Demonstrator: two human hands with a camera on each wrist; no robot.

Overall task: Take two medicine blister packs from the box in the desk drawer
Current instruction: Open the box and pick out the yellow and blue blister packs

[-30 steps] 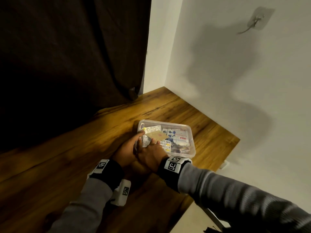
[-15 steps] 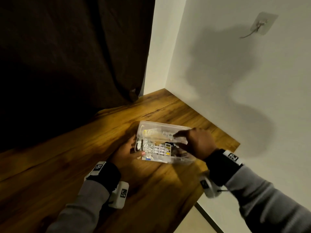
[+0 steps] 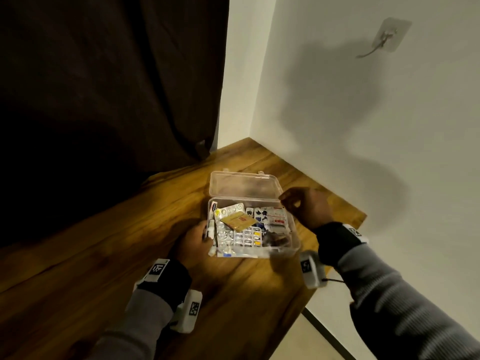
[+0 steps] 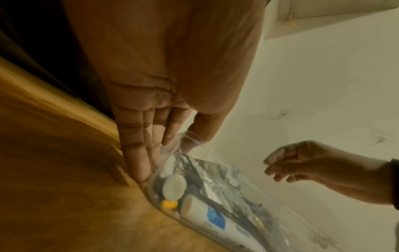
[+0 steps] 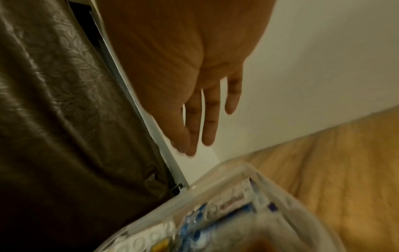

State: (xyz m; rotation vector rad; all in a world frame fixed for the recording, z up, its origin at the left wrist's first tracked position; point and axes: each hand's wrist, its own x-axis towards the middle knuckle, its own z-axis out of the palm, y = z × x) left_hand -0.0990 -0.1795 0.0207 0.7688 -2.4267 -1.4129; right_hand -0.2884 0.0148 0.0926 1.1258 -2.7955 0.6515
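Observation:
A clear plastic box [image 3: 293, 240] lies on the wooden desk [image 3: 117, 255], its lid [image 3: 244, 184] standing open at the back. Inside lie silver blister packs [image 3: 245, 237], a tan sachet [image 3: 237, 220] and other medicine. My left hand [image 3: 206, 241] holds the box's left wall, fingers straight along the outside and thumb over the rim [image 4: 194, 136]. My right hand [image 3: 289, 201] hovers at the box's far right corner, fingers loosely bent and holding nothing; in the right wrist view its fingers [image 5: 207, 129] hang above the box rim [image 5: 226, 180].
A dark curtain [image 3: 104, 87] hangs behind the desk on the left. White walls close off the corner at the back and right, with a stick-on hook [image 3: 387, 37] high up. The desk's right edge [image 3: 337, 268] runs just beside the box.
The box was shut under both hands, then my right hand lifted the lid. The lid now stands fully open and my right hand has let go of it.

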